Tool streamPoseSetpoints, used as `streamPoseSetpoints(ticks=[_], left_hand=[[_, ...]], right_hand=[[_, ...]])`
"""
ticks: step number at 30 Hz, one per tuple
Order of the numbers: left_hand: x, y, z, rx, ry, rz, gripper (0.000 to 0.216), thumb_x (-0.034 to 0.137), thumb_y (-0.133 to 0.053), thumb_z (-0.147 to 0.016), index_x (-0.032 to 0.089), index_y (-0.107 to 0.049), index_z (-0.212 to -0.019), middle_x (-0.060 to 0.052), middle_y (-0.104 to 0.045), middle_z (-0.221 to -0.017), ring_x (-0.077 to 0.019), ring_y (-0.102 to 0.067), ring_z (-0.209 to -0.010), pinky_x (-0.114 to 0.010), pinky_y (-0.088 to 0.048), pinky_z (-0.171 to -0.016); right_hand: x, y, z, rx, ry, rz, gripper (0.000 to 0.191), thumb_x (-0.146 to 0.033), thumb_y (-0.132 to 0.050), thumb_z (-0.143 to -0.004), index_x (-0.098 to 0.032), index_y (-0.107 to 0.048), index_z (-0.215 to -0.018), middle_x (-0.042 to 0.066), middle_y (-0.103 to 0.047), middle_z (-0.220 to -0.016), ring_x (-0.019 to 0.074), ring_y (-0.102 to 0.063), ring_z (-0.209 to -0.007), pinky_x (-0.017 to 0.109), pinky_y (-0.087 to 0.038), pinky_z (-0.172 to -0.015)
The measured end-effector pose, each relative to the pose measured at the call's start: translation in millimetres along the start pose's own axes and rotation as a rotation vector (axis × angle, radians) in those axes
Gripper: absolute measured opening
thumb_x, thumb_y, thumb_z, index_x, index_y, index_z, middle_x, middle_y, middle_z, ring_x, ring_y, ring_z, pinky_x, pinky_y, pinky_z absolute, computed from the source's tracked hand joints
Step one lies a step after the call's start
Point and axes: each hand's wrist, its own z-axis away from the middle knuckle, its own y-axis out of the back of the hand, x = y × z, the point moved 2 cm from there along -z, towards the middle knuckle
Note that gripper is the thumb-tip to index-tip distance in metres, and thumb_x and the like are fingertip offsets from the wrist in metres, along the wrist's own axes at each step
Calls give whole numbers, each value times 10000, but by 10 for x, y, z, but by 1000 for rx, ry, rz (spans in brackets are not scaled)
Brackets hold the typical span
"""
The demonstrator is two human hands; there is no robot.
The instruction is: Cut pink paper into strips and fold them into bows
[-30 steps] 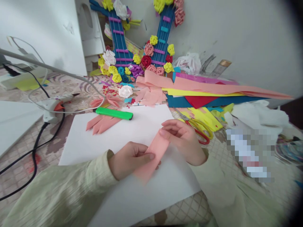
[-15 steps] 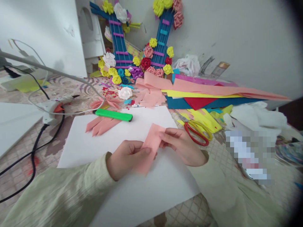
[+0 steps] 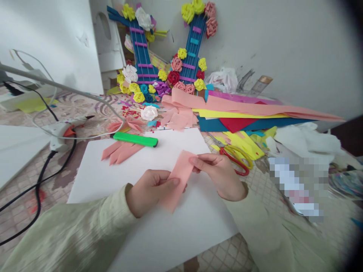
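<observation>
A strip of pink crepe paper [image 3: 181,170] slants between my two hands, above a large white sheet [image 3: 181,234]. My left hand [image 3: 153,190] pinches its left edge near the middle, thumb on top, some fingers behind the strip. At the upper right corner my right hand [image 3: 219,172] is closed on the same strip between thumb and fingers. Several pink paper petals [image 3: 120,152] with pointed ends lie on the white sheet at the left. A green utility knife [image 3: 136,139] rests partly over them.
Red and yellow-handled scissors [image 3: 234,160] lie right of the sheet, near yellow paper scraps [image 3: 246,143]. Long coloured crepe sheets [image 3: 255,107] stretch behind. Two blue guitar shapes [image 3: 190,51] with paper flowers lean at the back wall. A glue gun [image 3: 61,132] and cables [image 3: 39,189] are at left.
My right thumb and fingers have shifted slightly along the strip's upper right corner. Both hands keep hold of the strip. The whole view has moved a little.
</observation>
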Motion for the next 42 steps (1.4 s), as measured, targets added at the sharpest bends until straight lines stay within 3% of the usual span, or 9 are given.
streamPoseSetpoints(ticks=[6,12,19,25,30,38,42], left_hand=[[-27,3,9,-6,11,34,326,416,-531,-714,119,-643,-787,5,-555,-589,-67,-428,-482,-177,-320,-450],[23,1,12,30,-51,38,284,394,-523,-724,134,-635,-752,17,-546,-586,-65,-407,-491,-168,-287,-434],[20,1,2,53,-62,12,280,385,-525,-724,132,-639,-760,18,-539,-580,-68,-403,-489,-178,-289,-445],[43,15,-11,89,-103,-5,270,379,-526,-725,134,-640,-714,42,-483,-520,-51,-348,-447,-173,-258,-413],[23,21,-12,70,-92,-25,296,392,-512,-739,134,-648,-782,27,-521,-572,-53,-364,-473,-174,-259,-432],[9,2,6,8,-14,26,298,399,-531,-721,136,-647,-799,-5,-591,-638,-83,-442,-522,-189,-317,-475],[47,15,2,84,-76,-31,298,393,-503,-742,136,-648,-782,8,-570,-615,-73,-415,-509,-179,-297,-457]], right_hand=[[16,9,-16,19,54,-43,173,-330,-669,-632,-158,-648,-621,-9,-589,-524,88,-524,-523,224,-430,-547],[22,-49,12,-161,-79,-72,194,-337,-652,-647,-144,-648,-667,-1,-601,-583,89,-534,-554,224,-421,-553],[-7,-54,23,-129,-83,-4,192,-331,-654,-638,-140,-642,-633,-8,-601,-557,90,-540,-538,224,-428,-553],[-18,-78,35,-239,-56,14,184,-324,-641,-654,-142,-634,-627,-2,-616,-588,90,-544,-552,212,-428,-547],[-36,-68,44,-196,-22,23,154,-298,-649,-650,-148,-637,-615,1,-623,-587,98,-557,-565,214,-442,-560],[31,4,-34,9,36,-88,157,-317,-651,-654,-161,-636,-663,-3,-606,-575,99,-540,-556,243,-441,-579],[17,-40,-9,-67,-42,-99,184,-336,-633,-667,-153,-633,-696,5,-613,-621,93,-532,-558,239,-430,-576]])
